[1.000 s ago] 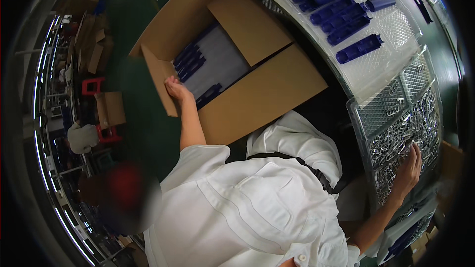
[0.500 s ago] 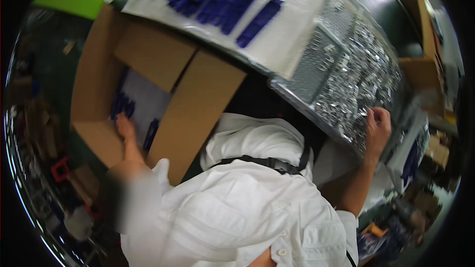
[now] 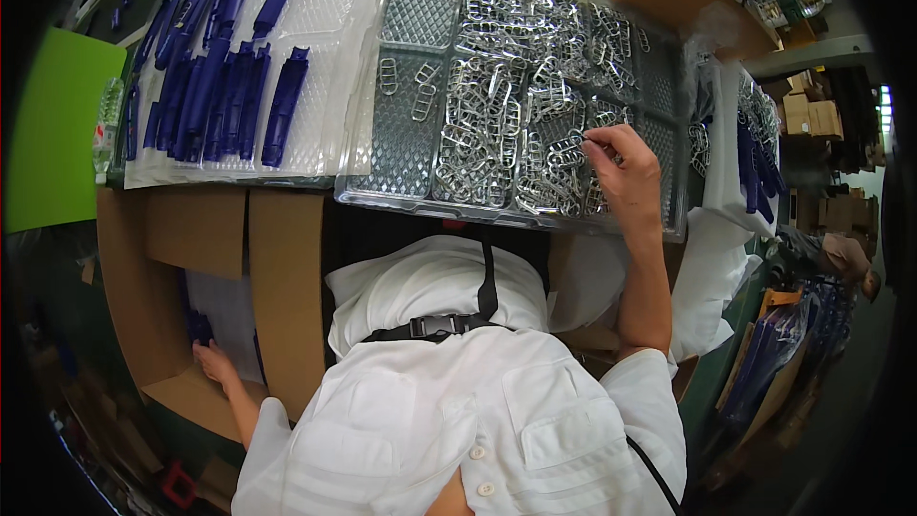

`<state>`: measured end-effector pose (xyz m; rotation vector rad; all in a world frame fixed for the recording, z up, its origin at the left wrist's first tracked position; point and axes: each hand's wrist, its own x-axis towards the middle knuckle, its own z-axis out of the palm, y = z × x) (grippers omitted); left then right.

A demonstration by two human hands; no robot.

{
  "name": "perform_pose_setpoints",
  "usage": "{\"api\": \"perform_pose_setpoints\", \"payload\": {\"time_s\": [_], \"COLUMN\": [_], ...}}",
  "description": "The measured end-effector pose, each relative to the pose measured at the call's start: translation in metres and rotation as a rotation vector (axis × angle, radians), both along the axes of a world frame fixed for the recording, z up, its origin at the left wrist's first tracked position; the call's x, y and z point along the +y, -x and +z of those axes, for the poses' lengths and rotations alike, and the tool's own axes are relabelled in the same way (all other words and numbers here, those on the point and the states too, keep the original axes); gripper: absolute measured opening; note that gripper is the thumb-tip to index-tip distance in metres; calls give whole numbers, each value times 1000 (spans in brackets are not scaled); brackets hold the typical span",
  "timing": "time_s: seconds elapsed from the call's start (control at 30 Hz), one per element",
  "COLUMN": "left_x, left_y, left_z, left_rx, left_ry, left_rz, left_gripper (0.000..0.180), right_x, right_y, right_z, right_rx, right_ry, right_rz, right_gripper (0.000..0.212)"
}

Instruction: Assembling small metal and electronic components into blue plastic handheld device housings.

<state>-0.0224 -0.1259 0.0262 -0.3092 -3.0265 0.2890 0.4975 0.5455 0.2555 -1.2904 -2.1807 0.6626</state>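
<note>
Down in the cardboard box at the left is my left hand. Its fingers close on the near end of a dark blue, strip-shaped plastic piece, though the fingertips are partly hidden. White sheeting lies beside that piece in the box. My right hand is over the right part of a clear divided tray, thumb and fingers pinched together. Shiny metal wire buckles heap up in the compartments under it. Whatever sits in the pinch is too small to make out.
Many dark blue strips lie on a white textured tray at the far left. Next to it are a plastic bottle and a green board. Another cardboard box stands far right, and a person is behind at the right.
The view has turned, so the trays now sit level ahead. My left hand stays in the box by the blue pieces; my right hand remains over the metal buckles, its fingers pinched.
</note>
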Motion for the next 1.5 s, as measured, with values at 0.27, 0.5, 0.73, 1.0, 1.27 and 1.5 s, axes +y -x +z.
{"api": "perform_pose_setpoints", "payload": {"time_s": [0.27, 0.5, 0.73, 1.0, 1.27, 1.5], "left_x": [233, 422, 490, 493, 487, 485], "left_y": [-77, -206, -285, -297, -299, -300], "left_z": [189, 229, 221, 222, 222, 224], "left_rx": [-208, -1801, -2397, -2255, -2086, -1984], "left_ry": [-1781, -1737, -1280, -1168, -1195, -1197], "left_rz": [-23, -203, -206, -490, -599, -667], "left_gripper": [49, 52, 53, 51, 50, 43], "right_x": [-7, -41, -89, -103, -96, -96], "right_y": [-6, 3, 12, 30, 43, 46], "right_z": [15, 41, 60, 67, 62, 63], "right_rx": [629, 646, 769, 353, 123, 32], "right_ry": [753, 695, 180, -36, -300, -258], "right_rz": [52, 52, 173, 97, 166, 195], "right_gripper": [22, 16, 22, 20, 15, 13]}}
